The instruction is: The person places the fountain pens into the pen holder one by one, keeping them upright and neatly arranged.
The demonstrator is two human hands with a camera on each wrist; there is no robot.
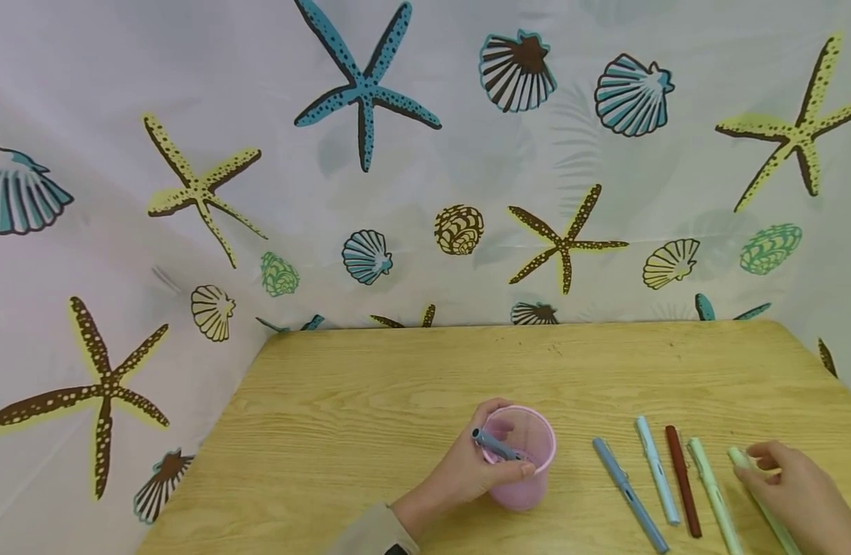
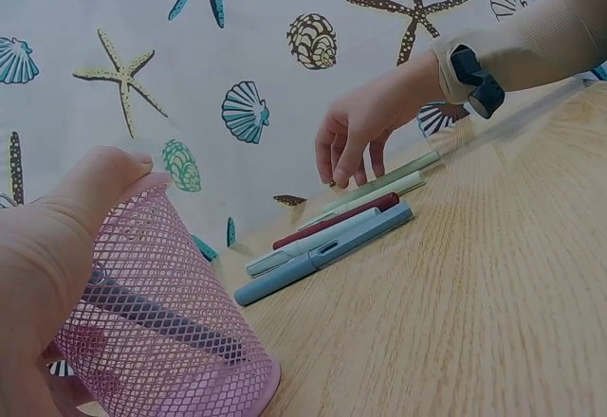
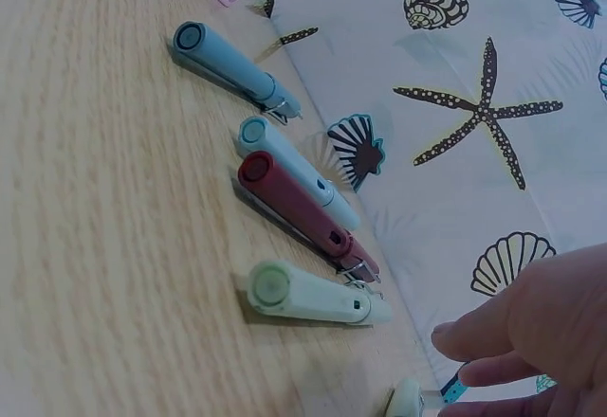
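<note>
Cup [image 1: 521, 493] is gripped by the left hand [image 1: 477, 466]; I cannot tell whether the right hand [image 1: 800, 486] pinches the rightmost pen [image 1: 778, 527].

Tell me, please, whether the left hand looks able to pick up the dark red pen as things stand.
Probably not without letting go: the left hand holds the pink cup, which also stands between it and the dark red pen.

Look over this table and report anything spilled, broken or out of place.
Nothing stands out: no spill or damage shows. Five pens lie in a slightly uneven row, and another pen leans inside the cup that the left hand holds.
</note>
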